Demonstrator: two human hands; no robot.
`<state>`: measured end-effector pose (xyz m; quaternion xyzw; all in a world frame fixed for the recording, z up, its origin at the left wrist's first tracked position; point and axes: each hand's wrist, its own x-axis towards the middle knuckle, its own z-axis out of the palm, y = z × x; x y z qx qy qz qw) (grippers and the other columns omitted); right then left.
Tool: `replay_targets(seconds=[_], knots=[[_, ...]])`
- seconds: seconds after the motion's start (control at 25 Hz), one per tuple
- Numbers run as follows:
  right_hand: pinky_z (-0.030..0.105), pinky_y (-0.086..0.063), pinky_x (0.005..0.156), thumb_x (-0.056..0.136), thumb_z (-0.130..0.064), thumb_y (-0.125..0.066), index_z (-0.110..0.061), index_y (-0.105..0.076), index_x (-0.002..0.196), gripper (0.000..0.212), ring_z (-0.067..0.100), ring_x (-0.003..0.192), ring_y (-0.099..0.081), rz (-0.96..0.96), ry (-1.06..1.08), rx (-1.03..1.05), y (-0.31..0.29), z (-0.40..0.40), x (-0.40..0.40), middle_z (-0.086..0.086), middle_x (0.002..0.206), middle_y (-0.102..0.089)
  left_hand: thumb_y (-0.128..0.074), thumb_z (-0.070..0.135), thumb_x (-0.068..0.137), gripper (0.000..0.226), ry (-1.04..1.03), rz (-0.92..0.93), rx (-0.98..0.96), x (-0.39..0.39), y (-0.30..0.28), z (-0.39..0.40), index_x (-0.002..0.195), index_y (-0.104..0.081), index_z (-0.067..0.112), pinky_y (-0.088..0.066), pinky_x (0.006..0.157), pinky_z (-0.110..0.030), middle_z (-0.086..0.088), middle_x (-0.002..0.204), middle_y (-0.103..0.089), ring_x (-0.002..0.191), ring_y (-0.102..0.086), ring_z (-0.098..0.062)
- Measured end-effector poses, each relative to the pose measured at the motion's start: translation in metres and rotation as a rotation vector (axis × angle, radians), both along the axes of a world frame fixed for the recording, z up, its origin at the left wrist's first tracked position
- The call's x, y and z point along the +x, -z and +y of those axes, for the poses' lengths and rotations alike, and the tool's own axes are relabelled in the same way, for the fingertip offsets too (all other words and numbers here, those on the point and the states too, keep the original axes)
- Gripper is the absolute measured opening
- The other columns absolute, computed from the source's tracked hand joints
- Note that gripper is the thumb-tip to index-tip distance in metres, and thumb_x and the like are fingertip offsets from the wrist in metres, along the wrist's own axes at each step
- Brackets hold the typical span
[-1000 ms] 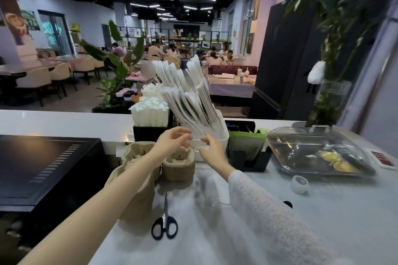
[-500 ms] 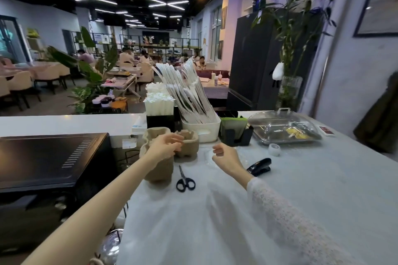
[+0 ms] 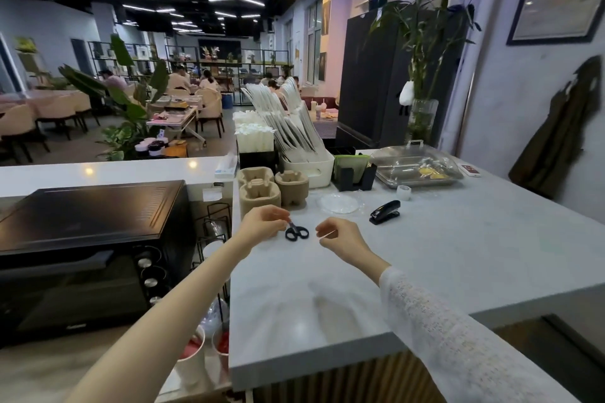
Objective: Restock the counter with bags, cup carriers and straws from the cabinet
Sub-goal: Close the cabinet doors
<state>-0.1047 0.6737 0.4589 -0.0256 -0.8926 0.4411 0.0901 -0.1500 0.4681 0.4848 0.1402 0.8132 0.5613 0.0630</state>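
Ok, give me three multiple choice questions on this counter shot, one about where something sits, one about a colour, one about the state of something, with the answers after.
1. Where do the scissors lie?
A. on the counter between the two hands
B. inside the white bin
C. on top of the oven

2. What colour is the stapler?
A. red
B. black
C. white

3. How do the wrapped straws stand in the white bin?
A. lying flat
B. spilled over the counter
C. standing up, leaning to the left

Answers: 1 A, the scissors rest on the grey counter, beside the left hand and left of the right hand. 2 B, its body is black all over. 3 C, they stand in rows, tops tilted left.
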Motion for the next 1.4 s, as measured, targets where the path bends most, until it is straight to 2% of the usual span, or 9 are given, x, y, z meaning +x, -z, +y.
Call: replay_targets(seconds=[0.16,0.44,0.6,0.72,0.92,1.08,1.16,1.24,1.4], knots=[[0.028,-0.055,0.07,0.084,-0.001,-0.064,-0.003,-0.068,0.099,0.016,0.019,0.074,-0.063,-0.03,-0.079,-0.058,0.011,-0.029,0.043,0.014,0.093,-0.07,-0.064,0.008,0.087,0.024,0.006,-0.017,-0.031,0.047,0.015,-0.021,0.111,-0.068,0.012,-0.052,0.077,-0.023,-0.003,0.106,-0.073,0.093,-0.067,-0.013],[0.024,-0.06,0.069,0.086,-0.01,-0.068,-0.008,-0.07,0.098,0.013,0.017,0.075,-0.072,-0.056,-0.194,-0.098,0.067,-0.077,0.136,0.005,0.09,-0.072,-0.066,0.007,0.085,0.023,-0.045,-0.116,-0.027,0.147,0.058,-0.054,0.107,-0.067,0.014,-0.055,0.079,-0.024,-0.002,0.103,-0.073,0.095,-0.068,-0.014],[0.026,-0.058,0.071,0.083,-0.007,-0.069,-0.008,-0.072,0.094,0.011,0.017,0.074,-0.072,-0.127,-0.214,-0.077,0.113,-0.1,0.179,0.004,0.084,-0.073,-0.064,0.002,0.087,0.026,-0.08,-0.205,-0.052,0.199,0.1,-0.072,0.112,-0.065,0.004,-0.055,0.071,-0.018,-0.011,0.109,-0.071,0.076,-0.067,-0.002],[0.023,-0.058,0.064,0.084,-0.008,-0.07,-0.007,-0.071,0.095,0.012,0.014,0.069,-0.071,-0.24,-0.196,-0.088,0.146,-0.116,0.205,0.006,0.083,-0.072,-0.064,0.004,0.089,0.025,-0.093,-0.281,-0.06,0.232,0.134,-0.091,0.113,-0.064,0.003,-0.057,0.075,-0.022,-0.014,0.111,-0.069,0.082,-0.067,-0.01],[0.021,-0.056,0.066,0.088,-0.009,-0.067,-0.008,-0.068,0.103,0.015,0.012,0.076,-0.068,-0.435,-0.132,-0.072,0.209,-0.139,0.24,0.006,0.091,-0.069,-0.069,0.014,0.086,0.022,-0.155,-0.391,-0.082,0.265,0.188,-0.128,0.107,-0.068,0.01,-0.057,0.082,-0.034,-0.008,0.104,-0.073,0.091,-0.07,-0.018],[0.032,-0.058,0.078,0.084,-0.011,-0.072,-0.003,-0.064,0.111,0.029,0.017,0.087,-0.063,-0.625,-0.023,-0.035,0.269,-0.162,0.261,0.007,0.096,-0.065,-0.071,0.018,0.085,0.02,-0.172,-0.479,-0.079,0.28,0.238,-0.163,0.105,-0.069,0.014,-0.052,0.068,-0.02,-0.005,0.099,-0.072,0.087,-0.07,-0.013],[0.03,-0.052,0.087,0.084,-0.012,-0.072,-0.002,-0.058,0.119,0.04,0.022,0.103,-0.06,-0.725,0.033,0.004,0.294,-0.18,0.272,0.011,0.112,-0.063,-0.071,0.017,0.085,0.017,-0.157,-0.544,-0.072,0.283,0.264,-0.186,0.101,-0.068,0.015,-0.048,0.064,-0.018,-0.006,0.097,-0.072,0.083,-0.068,-0.012],[0.027,-0.044,0.088,0.085,-0.015,-0.07,-0.003,-0.049,0.129,0.05,0.028,0.117,-0.055,-0.831,0.066,0.054,0.311,-0.198,0.283,0.014,0.127,-0.056,-0.07,0.016,0.086,0.015,-0.122,-0.612,-0.074,0.281,0.284,-0.209,0.1,-0.067,0.015,-0.048,0.063,-0.017,-0.007,0.096,-0.071,0.08,-0.068,-0.011],[0.032,-0.044,0.093,0.085,-0.017,-0.067,-0.001,-0.048,0.128,0.05,0.032,0.118,-0.054,-0.899,0.142,0.198,0.334,-0.225,0.289,0.018,0.129,-0.054,-0.07,0.015,0.086,0.013,-0.055,-0.679,-0.099,0.267,0.312,-0.251,0.098,-0.067,0.014,-0.048,0.062,-0.015,-0.007,0.095,-0.07,0.076,-0.067,-0.009]])
